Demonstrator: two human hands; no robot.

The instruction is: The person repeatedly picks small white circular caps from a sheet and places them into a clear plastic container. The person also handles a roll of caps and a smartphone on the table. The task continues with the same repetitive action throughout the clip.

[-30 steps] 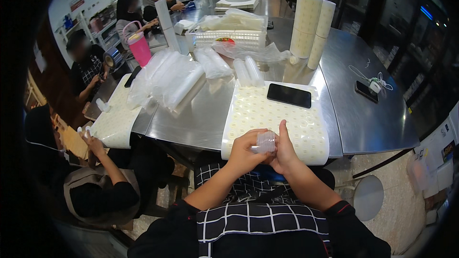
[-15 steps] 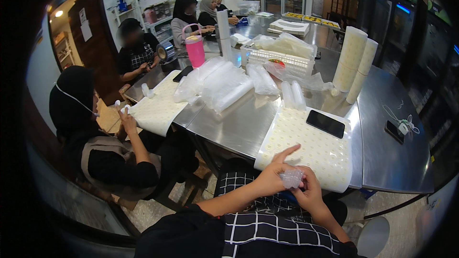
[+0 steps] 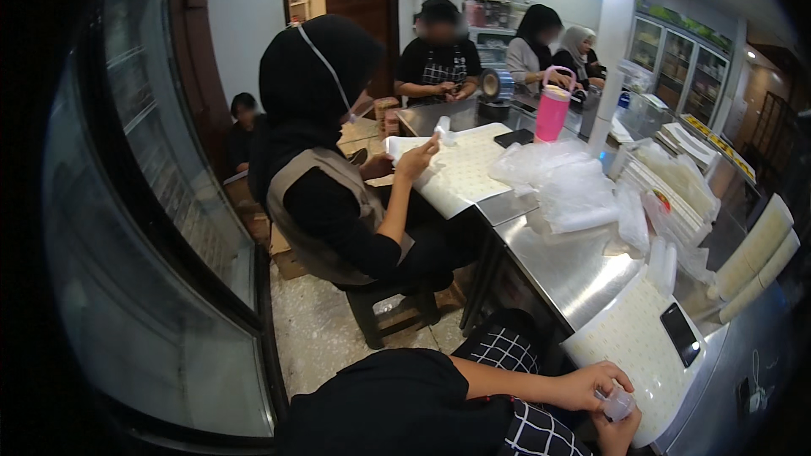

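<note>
At the near edge of the table I hold a small clear plastic cup [image 3: 618, 406] between both hands. My left hand [image 3: 590, 385] curls over it from the left side, with its fingers bent around the rim. Below the cup, my right hand [image 3: 619, 435] grips it from underneath, and its fingers are partly hidden. Just beyond my hands lies a pale sheet of small round stickers [image 3: 621, 342]. A black phone [image 3: 680, 335] rests on that sheet. Sleeves of clear cups [image 3: 662, 265] lie at the sheet's far end.
A co-worker [image 3: 338, 177] sits to my left, handling a small clear cup over another sticker sheet [image 3: 465, 165]. Plastic bags [image 3: 574, 186], a pink tumbler [image 3: 553, 112] and a white basket [image 3: 667, 194] stand on the steel table. Rolled sheets [image 3: 752, 257] stand at right.
The view has swung left, so the table and my hands now appear farther right. My left forefinger, stretched out before, is now bent toward the cup. The neighbouring co-worker's hands have shifted.
</note>
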